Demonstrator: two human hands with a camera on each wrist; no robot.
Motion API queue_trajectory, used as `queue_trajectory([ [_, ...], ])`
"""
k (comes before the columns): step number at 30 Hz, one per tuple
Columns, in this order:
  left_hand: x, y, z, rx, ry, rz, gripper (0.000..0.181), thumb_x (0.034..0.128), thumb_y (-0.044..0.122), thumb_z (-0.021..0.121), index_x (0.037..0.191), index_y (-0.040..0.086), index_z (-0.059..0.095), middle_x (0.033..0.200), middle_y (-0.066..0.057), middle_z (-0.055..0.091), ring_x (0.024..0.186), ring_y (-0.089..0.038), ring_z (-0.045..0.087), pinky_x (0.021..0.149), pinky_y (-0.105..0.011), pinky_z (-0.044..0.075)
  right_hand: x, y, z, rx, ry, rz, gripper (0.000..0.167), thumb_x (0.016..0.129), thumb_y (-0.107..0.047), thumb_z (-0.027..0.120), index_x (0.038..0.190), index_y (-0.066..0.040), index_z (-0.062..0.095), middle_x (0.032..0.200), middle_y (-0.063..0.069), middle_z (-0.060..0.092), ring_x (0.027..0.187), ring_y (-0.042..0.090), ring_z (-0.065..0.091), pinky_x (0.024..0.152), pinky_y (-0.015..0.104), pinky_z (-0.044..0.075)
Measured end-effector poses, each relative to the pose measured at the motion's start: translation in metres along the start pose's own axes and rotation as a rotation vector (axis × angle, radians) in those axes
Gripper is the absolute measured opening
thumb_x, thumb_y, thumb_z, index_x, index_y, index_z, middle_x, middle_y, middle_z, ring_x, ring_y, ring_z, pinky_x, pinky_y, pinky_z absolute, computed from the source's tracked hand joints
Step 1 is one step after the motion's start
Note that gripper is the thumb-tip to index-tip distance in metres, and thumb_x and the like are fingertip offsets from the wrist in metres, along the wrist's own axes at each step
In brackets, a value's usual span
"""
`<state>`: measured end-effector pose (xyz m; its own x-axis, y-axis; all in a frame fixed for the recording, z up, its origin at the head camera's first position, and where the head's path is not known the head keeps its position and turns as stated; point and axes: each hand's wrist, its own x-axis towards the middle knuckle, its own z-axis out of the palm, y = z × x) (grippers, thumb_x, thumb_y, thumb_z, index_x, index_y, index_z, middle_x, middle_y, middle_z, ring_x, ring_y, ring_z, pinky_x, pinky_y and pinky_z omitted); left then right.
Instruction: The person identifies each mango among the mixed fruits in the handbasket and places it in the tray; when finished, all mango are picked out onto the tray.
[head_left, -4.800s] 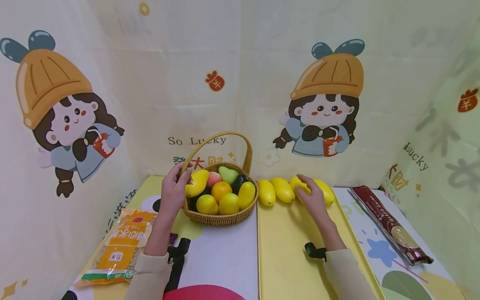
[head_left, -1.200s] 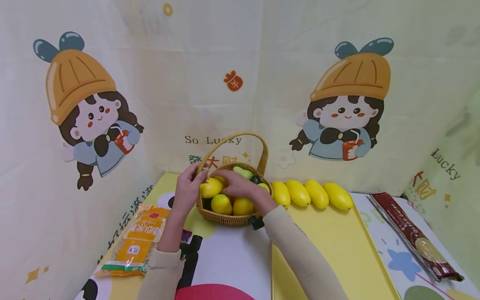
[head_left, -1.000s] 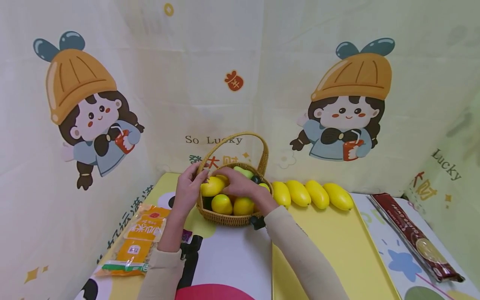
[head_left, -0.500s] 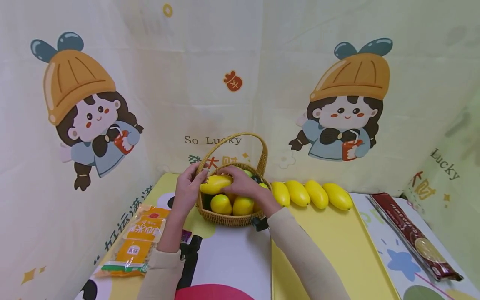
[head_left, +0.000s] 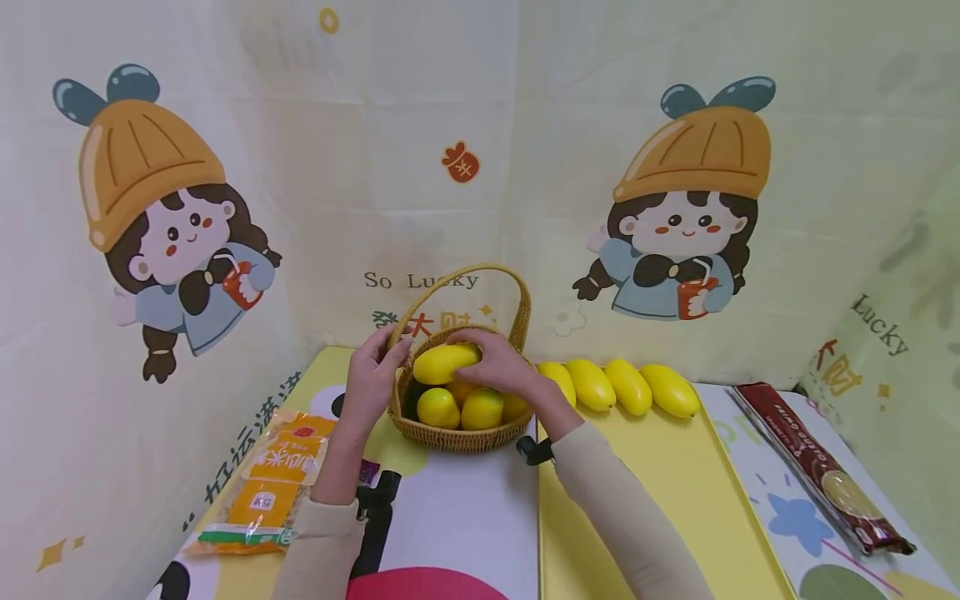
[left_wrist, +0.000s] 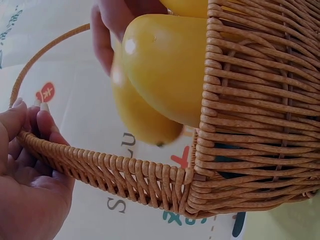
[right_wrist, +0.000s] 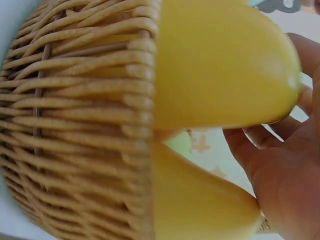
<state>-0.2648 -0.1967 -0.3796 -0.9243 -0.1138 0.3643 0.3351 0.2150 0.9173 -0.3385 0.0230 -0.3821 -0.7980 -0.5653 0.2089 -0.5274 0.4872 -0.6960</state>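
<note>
Mango [head_left: 444, 365] in head view: it lies over the fruit [head_left: 438, 409] in the basket [head_left: 459, 440], your right hand [head_left: 495, 362] pinching its right end between thumb and fingers. It looks smooth, probably light, stiff and slightly slippery, so a grip round its middle would likely be surer. The arched handle [head_left: 522, 312] limits upward room; rightward, 4 more mangoes [head_left: 628, 387] line the far end of the tray [head_left: 663, 446], with bare tray nearer you.

Left wrist view: your left hand [left_wrist: 40, 195] curls loosely round the handle, steadying it, perhaps.

Right wrist view: 2 yellow fruits [right_wrist: 225, 65] jut past the woven rim [right_wrist: 144, 75]; you can't tell which is held.
</note>
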Motion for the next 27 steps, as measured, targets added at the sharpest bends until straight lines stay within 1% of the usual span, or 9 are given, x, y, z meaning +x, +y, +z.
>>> queue_trajectory([
  [6, 0.000, -0.001, 0.000, 0.008, 0.015, -0.003, 0.040, 0.1003, 0.037, 0.057, 0.130, 0.011, 0.060, 0.102, -0.014, 0.060, 0.091, -0.024, 0.058, 0.076, -0.017, 0.052, -0.013, 0.004, -0.012, 0.018, 0.083, -0.005, 0.048, 0.084, -0.028, 0.075, 0.130, -0.027, 0.062, 0.139, -0.007, 0.058, 0.124, 0.017, 0.055, 0.106, 0.042, 0.046],
  [8, 0.000, -0.002, 0.000, 0.008, 0.016, 0.005, 0.040, 0.1004, 0.037, 0.057, 0.130, 0.010, 0.060, 0.101, -0.013, 0.060, 0.091, -0.026, 0.058, 0.076, -0.017, 0.052, -0.020, 0.005, -0.016, 0.017, 0.103, -0.007, 0.047, 0.085, -0.027, 0.075, 0.130, -0.026, 0.061, 0.140, -0.006, 0.057, 0.126, 0.017, 0.054, 0.107, 0.043, 0.045],
  [11, 0.000, -0.002, 0.000, 0.011, 0.015, 0.016, 0.041, 0.1005, 0.038, 0.057, 0.130, 0.010, 0.061, 0.098, -0.013, 0.060, 0.092, -0.034, 0.057, 0.075, -0.017, 0.051, -0.031, 0.007, -0.022, 0.015, 0.132, -0.029, 0.048, 0.085, -0.025, 0.076, 0.131, -0.022, 0.062, 0.139, -0.005, 0.058, 0.127, 0.019, 0.054, 0.108, 0.044, 0.045],
  [13, 0.000, -0.003, 0.000, 0.016, 0.012, 0.021, 0.041, 0.1004, 0.039, 0.056, 0.130, 0.011, 0.061, 0.099, -0.017, 0.059, 0.093, -0.037, 0.055, 0.074, -0.017, 0.051, -0.040, 0.007, -0.025, 0.014, 0.152, -0.052, 0.048, 0.085, -0.023, 0.077, 0.131, -0.020, 0.062, 0.137, -0.003, 0.059, 0.127, 0.021, 0.054, 0.108, 0.046, 0.045],
  [15, 0.000, -0.002, 0.000, 0.022, 0.010, 0.023, 0.041, 0.1003, 0.040, 0.056, 0.129, 0.012, 0.061, 0.100, -0.021, 0.059, 0.092, -0.036, 0.055, 0.074, -0.018, 0.050, -0.047, 0.007, -0.028, 0.017, 0.171, -0.070, 0.048, 0.084, -0.022, 0.078, 0.130, -0.019, 0.062, 0.136, -0.001, 0.060, 0.127, 0.023, 0.054, 0.109, 0.047, 0.044],
  [17, 0.000, -0.002, 0.000, 0.026, 0.009, 0.020, 0.041, 0.1005, 0.040, 0.056, 0.130, 0.012, 0.060, 0.102, -0.021, 0.060, 0.092, -0.035, 0.056, 0.075, -0.017, 0.051, -0.054, 0.007, -0.031, 0.009, 0.184, -0.081, 0.048, 0.084, -0.021, 0.078, 0.130, -0.020, 0.063, 0.135, -0.001, 0.061, 0.128, 0.023, 0.054, 0.110, 0.048, 0.043],
  [22, 0.000, 0.000, 0.000, 0.037, 0.009, 0.007, 0.042, 0.1008, 0.040, 0.056, 0.132, 0.012, 0.059, 0.103, -0.021, 0.061, 0.092, -0.030, 0.057, 0.077, -0.016, 0.051, -0.066, 0.010, -0.033, -0.018, 0.189, -0.059, 0.047, 0.084, -0.021, 0.077, 0.130, -0.022, 0.062, 0.136, -0.001, 0.060, 0.129, 0.023, 0.052, 0.111, 0.048, 0.042],
  [25, -0.001, 0.000, 0.001, 0.042, 0.013, -0.004, 0.042, 0.1001, 0.042, 0.056, 0.131, 0.014, 0.060, 0.103, -0.021, 0.061, 0.091, -0.027, 0.057, 0.077, -0.016, 0.051, -0.074, 0.015, -0.034, -0.003, 0.199, -0.043, 0.047, 0.085, -0.022, 0.077, 0.129, -0.023, 0.062, 0.135, -0.002, 0.060, 0.128, 0.022, 0.053, 0.111, 0.047, 0.042],
  [27, -0.001, 0.000, 0.001, 0.039, 0.014, -0.006, 0.042, 0.0999, 0.042, 0.056, 0.131, 0.014, 0.060, 0.102, -0.021, 0.060, 0.092, -0.029, 0.057, 0.077, -0.017, 0.051, -0.078, 0.018, -0.035, 0.005, 0.212, -0.037, 0.047, 0.085, -0.023, 0.077, 0.129, -0.024, 0.062, 0.134, -0.003, 0.060, 0.128, 0.021, 0.053, 0.111, 0.046, 0.043],
])
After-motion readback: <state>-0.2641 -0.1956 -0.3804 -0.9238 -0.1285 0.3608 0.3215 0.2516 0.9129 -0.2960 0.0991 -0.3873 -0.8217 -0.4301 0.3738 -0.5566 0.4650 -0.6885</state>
